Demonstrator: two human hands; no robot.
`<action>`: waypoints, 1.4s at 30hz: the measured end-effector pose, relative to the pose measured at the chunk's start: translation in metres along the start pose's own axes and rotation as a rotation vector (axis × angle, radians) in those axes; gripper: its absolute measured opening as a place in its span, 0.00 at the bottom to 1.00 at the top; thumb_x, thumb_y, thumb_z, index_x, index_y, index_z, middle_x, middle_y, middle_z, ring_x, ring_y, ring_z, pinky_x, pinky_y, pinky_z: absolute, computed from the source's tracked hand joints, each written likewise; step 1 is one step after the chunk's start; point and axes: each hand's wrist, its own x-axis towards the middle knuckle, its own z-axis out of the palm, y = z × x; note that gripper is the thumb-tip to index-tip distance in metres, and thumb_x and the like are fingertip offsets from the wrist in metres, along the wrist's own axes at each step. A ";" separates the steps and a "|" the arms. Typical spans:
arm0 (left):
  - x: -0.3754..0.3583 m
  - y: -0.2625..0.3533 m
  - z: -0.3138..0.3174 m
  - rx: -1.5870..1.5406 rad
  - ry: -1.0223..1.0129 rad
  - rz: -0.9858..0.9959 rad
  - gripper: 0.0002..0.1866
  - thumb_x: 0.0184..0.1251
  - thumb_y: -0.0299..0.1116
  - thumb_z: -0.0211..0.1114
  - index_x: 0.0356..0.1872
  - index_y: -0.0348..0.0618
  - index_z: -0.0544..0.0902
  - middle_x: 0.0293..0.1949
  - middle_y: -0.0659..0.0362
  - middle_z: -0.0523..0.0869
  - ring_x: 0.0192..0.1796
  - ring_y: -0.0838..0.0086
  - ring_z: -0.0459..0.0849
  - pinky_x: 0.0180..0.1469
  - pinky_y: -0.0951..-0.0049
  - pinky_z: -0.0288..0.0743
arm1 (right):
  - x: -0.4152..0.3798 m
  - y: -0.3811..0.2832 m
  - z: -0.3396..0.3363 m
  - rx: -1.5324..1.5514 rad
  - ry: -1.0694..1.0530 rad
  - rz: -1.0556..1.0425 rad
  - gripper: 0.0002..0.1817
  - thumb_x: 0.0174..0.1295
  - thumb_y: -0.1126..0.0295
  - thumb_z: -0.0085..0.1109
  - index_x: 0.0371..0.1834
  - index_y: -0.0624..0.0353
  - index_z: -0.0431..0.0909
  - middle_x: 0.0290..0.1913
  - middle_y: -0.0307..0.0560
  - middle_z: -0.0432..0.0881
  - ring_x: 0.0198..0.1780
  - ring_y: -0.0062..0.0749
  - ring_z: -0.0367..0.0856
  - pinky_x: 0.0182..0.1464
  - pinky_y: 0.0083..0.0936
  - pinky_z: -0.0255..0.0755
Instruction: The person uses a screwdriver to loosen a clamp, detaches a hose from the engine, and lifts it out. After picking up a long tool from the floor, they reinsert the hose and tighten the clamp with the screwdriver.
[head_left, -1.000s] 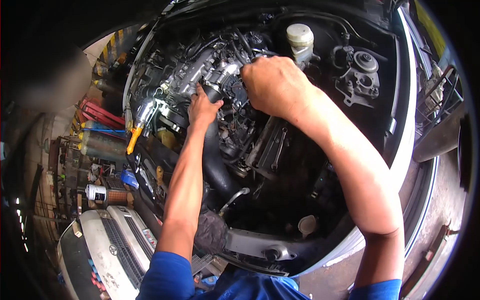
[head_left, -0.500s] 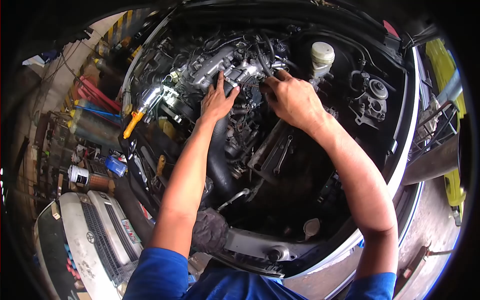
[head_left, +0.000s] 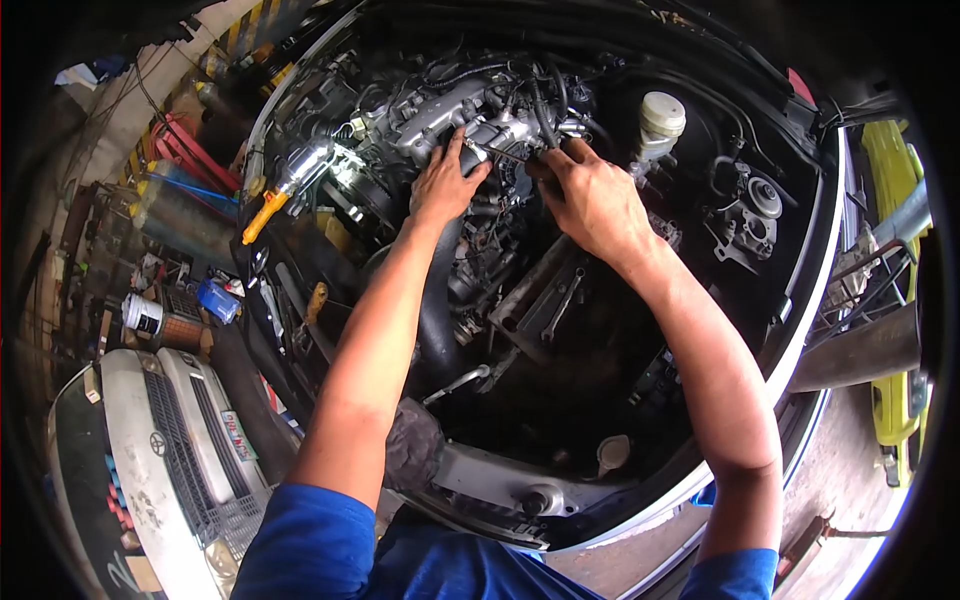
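My left hand (head_left: pixel 447 184) rests on the engine (head_left: pixel 430 118) at the upper end of a thick black hose (head_left: pixel 436 300), its fingers apart. To its right, my right hand (head_left: pixel 592 196) has curled fingers round the end of a thin dark tool (head_left: pixel 503 153), which reaches left toward the metal fitting by my left fingertips. The tool's far end is hard to make out. A lit work lamp with an orange handle (head_left: pixel 264 217) lies left of my hands. Below my right hand, a wrench (head_left: pixel 563 304) lies on a metal part.
A white-capped reservoir (head_left: pixel 662 118) stands right of my hands, with a metal pump-like part (head_left: pixel 752 212) beyond it. A curved metal pipe (head_left: pixel 458 384) and a dark cloth-like bundle (head_left: pixel 414 444) are nearer me. At lower left is a vehicle's front bumper (head_left: pixel 152 440).
The view has shifted slightly, moving the engine bay in the frame. Both hands remain at the same part of the engine, with the tool still in my right hand.
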 end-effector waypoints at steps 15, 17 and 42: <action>0.003 0.000 -0.001 -0.177 0.007 -0.090 0.44 0.62 0.57 0.74 0.73 0.53 0.61 0.64 0.42 0.83 0.65 0.45 0.82 0.65 0.50 0.76 | 0.000 0.003 0.013 -0.046 -0.013 0.002 0.13 0.64 0.69 0.65 0.49 0.62 0.80 0.42 0.54 0.81 0.42 0.48 0.88 0.45 0.40 0.84; 0.004 -0.001 -0.001 -0.185 0.020 -0.095 0.45 0.61 0.57 0.75 0.73 0.53 0.60 0.62 0.41 0.83 0.64 0.46 0.83 0.65 0.51 0.76 | -0.001 0.003 0.012 -0.040 -0.027 0.003 0.13 0.64 0.69 0.66 0.49 0.62 0.80 0.41 0.55 0.81 0.42 0.48 0.88 0.44 0.40 0.84; 0.001 -0.003 0.001 -0.197 0.072 0.017 0.39 0.65 0.54 0.74 0.72 0.56 0.65 0.65 0.44 0.83 0.66 0.46 0.82 0.65 0.52 0.76 | 0.000 -0.003 0.010 0.003 -0.016 0.010 0.14 0.64 0.68 0.67 0.50 0.60 0.81 0.44 0.54 0.82 0.39 0.50 0.88 0.42 0.40 0.85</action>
